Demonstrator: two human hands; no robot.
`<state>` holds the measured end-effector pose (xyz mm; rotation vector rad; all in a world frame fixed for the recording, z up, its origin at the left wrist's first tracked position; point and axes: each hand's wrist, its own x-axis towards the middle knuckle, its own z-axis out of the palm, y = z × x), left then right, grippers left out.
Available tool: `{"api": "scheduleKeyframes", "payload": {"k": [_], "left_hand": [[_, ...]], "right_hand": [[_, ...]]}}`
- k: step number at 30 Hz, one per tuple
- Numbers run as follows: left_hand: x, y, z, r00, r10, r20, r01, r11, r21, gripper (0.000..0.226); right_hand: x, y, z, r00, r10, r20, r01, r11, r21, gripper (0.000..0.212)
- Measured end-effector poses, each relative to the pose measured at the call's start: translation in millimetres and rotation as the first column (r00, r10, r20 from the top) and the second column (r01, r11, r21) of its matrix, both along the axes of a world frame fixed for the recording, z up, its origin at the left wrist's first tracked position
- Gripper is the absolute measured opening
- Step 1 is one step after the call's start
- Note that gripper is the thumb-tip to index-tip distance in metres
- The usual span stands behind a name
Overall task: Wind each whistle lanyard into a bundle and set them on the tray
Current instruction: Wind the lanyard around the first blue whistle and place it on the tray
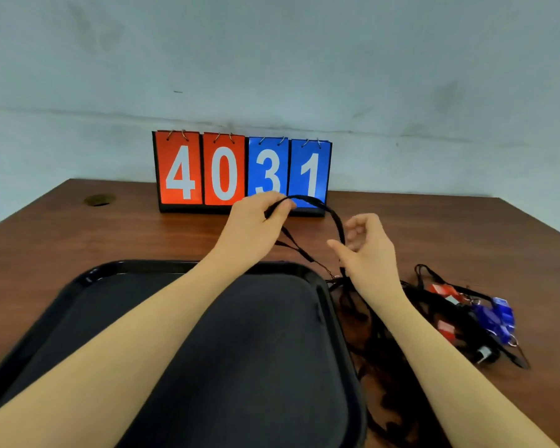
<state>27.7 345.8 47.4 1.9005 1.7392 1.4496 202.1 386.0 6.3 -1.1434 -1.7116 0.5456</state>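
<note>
The wide black plastic tray (88, 279) runs off the bottom edge, and both bare forearms cover parts of its floor. At lower right, the tangled heap of black cord lanyards (385, 350) is too blurred to count; the right forearm hides part of it. Both forearms are cut off at the bottom edge.

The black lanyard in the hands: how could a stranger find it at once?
Start at the flip scoreboard showing 4031 at the back of the table. Just in front of it, the left hand pinches a black lanyard that arches toward the right hand. Unlike the tangled pile at right, it is lifted off the table.
</note>
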Motion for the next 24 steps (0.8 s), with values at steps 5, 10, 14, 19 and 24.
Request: {"api": "scheduleKeyframes", "payload": {"k": [5, 10, 14, 19, 24], "left_hand": [[4.1, -1.3, 12.0, 0.998, -0.011, -0.059, 0.013, 0.999, 0.038, 0.022], [14.7, -16.8, 24.5, 0.999, -0.013, -0.046, 0.016, 0.998, 0.059, 0.021], [23.6, -35.4, 35.3, 0.999, -0.028, 0.027, 0.026, 0.997, 0.077, 0.021], [25.2, -53.9, 45.8, 0.988, -0.027, 0.149, 0.013, 0.995, 0.096, 0.017], [18.9, -61.8, 35.1, 0.975, -0.045, 0.216, 0.047, 0.999, -0.003, 0.047]], "right_hand": [[-11.4, -9.3, -0.4, 0.988, 0.120, 0.093, -0.126, 0.990, 0.063, 0.018], [-14.0, -23.5, 5.3, 0.982, 0.189, 0.006, -0.189, 0.981, -0.043, 0.014], [-10.2, -34.9, 11.3, 0.969, 0.231, 0.089, -0.223, 0.971, -0.091, 0.019], [-8.7, -50.1, 17.4, 0.969, 0.243, 0.034, -0.241, 0.968, -0.066, 0.008], [-12.8, -63.5, 37.5, 0.899, 0.298, -0.322, -0.330, 0.943, -0.048, 0.007]]}}
